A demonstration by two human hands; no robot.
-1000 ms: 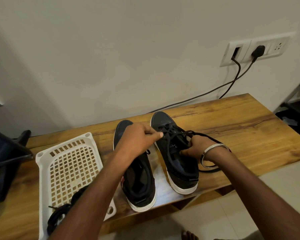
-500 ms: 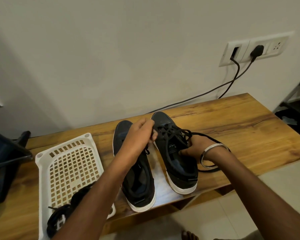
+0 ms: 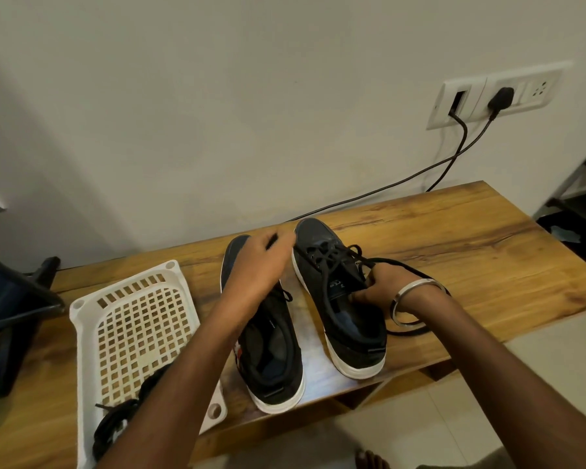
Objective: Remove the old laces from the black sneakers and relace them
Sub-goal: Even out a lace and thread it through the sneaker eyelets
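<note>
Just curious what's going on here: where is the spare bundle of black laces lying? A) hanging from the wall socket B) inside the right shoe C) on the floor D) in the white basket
D: the bundle of black laces lies in the near end of the white basket, left of the two shoes.

Left hand (image 3: 263,262) motion-blurred at fingertips, grip on lace unclear. Left forearm hides near-right corner of white basket (image 3: 129,319) and part of left sneaker (image 3: 271,360). Dark stand (image 3: 11,299) cut off at left edge.
</note>
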